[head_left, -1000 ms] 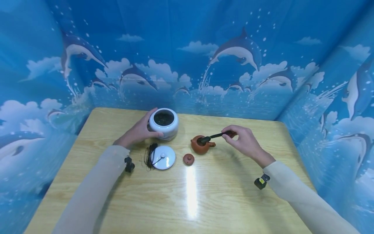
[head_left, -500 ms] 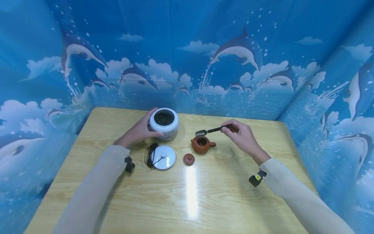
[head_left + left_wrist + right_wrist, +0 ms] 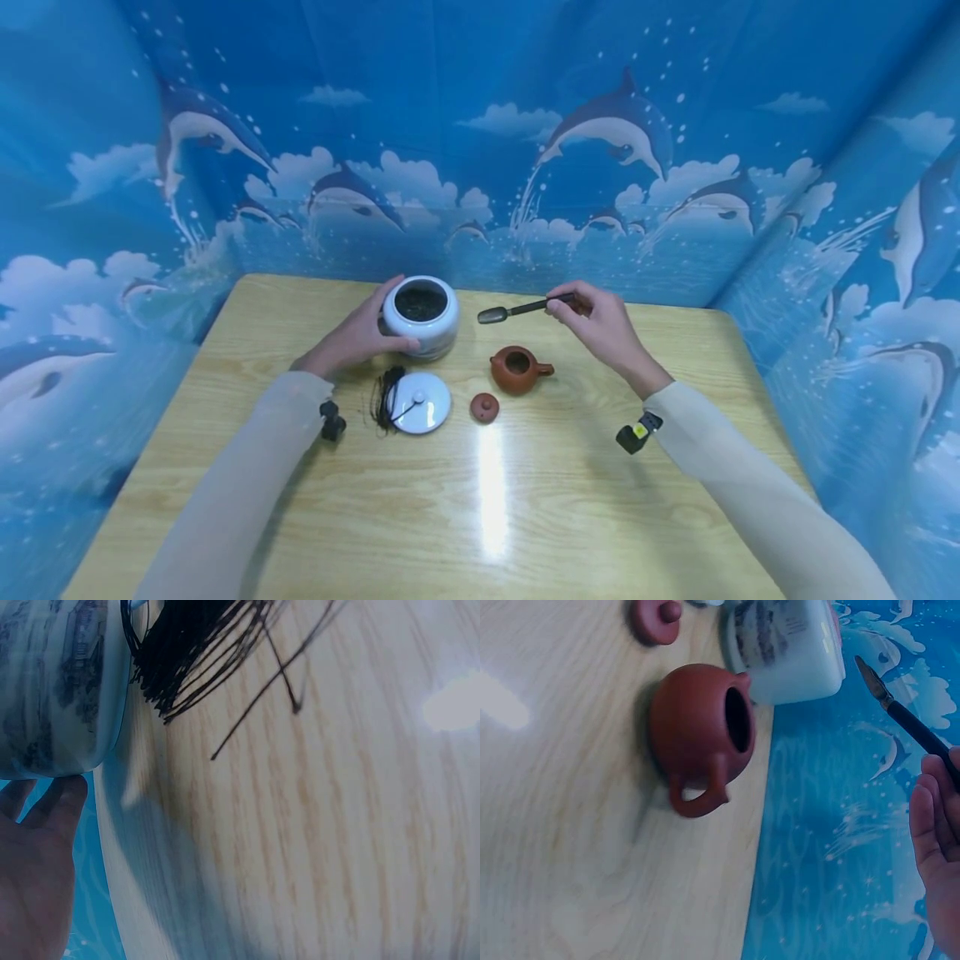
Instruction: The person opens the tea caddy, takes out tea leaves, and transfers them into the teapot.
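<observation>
My left hand (image 3: pixel 362 333) grips the side of a white ceramic jar (image 3: pixel 437 340), thumb at the front. Dark, leaf-like contents show through the jar's uncovered mouth. In the left wrist view, fingers (image 3: pixel 66 802) rest against the jar's base. A tea scoop (image 3: pixel 493 316) with a dark handle is pinched in my right hand (image 3: pixel 603 329). Its bowl hangs in the air between the jar and a reddish-brown clay teapot (image 3: pixel 512 379), apart from both. The teapot stands lidless, handle to the right. Whether the scoop carries anything is unclear.
A small clay lid (image 3: pixel 484 408) lies in front of the teapot. Left of it lies a white jar lid (image 3: pixel 433 408) with a black tassel (image 3: pixel 387 398) attached. The wooden table (image 3: pixel 420 517) ends at a blue dolphin-print curtain (image 3: pixel 480 133).
The scoop has come up out of the teapot and moved left and back toward the jar with my right hand. My left hand and the jar have stayed put.
</observation>
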`<state>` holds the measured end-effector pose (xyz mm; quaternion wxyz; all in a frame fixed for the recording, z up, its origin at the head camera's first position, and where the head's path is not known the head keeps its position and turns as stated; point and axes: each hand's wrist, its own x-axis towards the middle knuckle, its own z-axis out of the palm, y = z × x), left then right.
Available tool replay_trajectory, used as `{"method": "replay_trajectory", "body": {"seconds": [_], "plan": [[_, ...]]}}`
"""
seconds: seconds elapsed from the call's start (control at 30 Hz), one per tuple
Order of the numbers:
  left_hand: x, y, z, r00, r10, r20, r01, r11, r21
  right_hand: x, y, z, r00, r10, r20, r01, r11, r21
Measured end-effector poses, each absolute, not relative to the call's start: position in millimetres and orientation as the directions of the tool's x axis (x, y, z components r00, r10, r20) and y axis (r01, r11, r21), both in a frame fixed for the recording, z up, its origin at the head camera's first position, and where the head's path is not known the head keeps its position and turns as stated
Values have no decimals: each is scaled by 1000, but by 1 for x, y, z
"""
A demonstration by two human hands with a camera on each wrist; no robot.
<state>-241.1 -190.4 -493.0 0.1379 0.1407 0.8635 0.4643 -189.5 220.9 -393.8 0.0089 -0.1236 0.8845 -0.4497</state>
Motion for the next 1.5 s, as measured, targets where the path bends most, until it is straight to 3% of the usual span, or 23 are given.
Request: {"method": "replay_trajectory", "body": {"seconds": [0.77,1.27,1.5], "plan": [[-239,-191,-491,-922,374,-95,126,525,841,-224,157,-381,-936,-296,191,-339,616,-711],[-238,-189,-489,-926,363,-101,121,541,832,-235,127,-372,-888,-423,180,-446,700,-558],[-239,-189,-490,-925,364,-110,113,539,835,-236,106,-365,-827,-524,204,-560,729,-394]]}}
